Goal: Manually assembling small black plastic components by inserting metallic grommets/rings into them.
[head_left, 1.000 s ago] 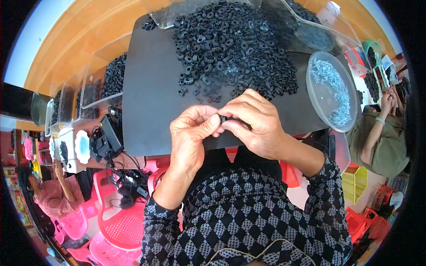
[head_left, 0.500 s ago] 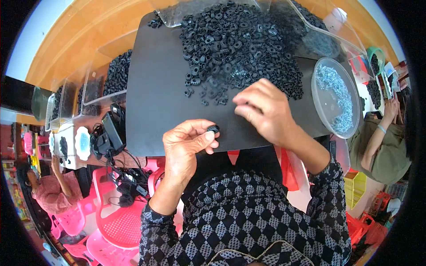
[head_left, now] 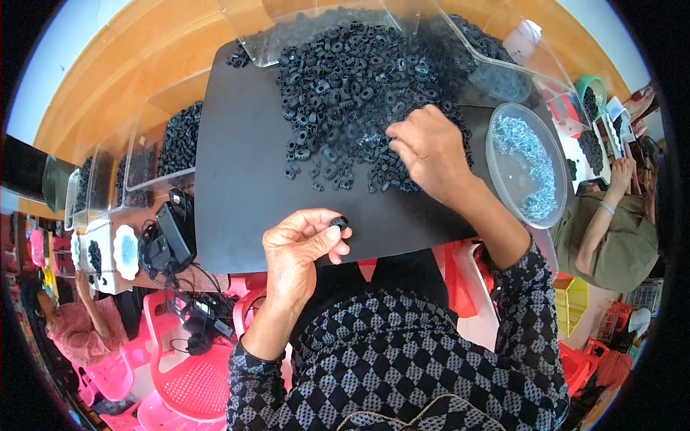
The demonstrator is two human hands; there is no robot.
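Orange wood (head_left: pixel 108 93) curves behind a dark table (head_left: pixel 237 194) that bears a wide pile of small black parts (head_left: pixel 323 93), many with holes through them. Far left of the pile sits a co-worker in pink (head_left: pixel 83 327); closer to the pile on that side come clear bins (head_left: pixel 172 174) of similar parts, while a black box (head_left: pixel 176 233) and tangled cables (head_left: pixel 194 291) lie to its lower left. Below the pile, over the near edge of the table, the left hand (head_left: pixel 296 243) pinches one black piece (head_left: pixel 341 222) between thumb and forefinger, its other fingers loosely curled (the thumb hides much of the piece). Over the pile's lower right hangs the right hand (head_left: pixel 431 149), thumb and forefinger bent close together; whether they hold or touch anything, I cannot tell. Right of the pile is a round tub (head_left: pixel 507 176) of shiny pale-blue bits (head_left: pixel 535 188), and beyond that a co-worker in green (head_left: pixel 607 244).

The step in hand looks like picking from the pile, right-handed. That seems to call for a clean pinch on a single part, with the left grip steady.
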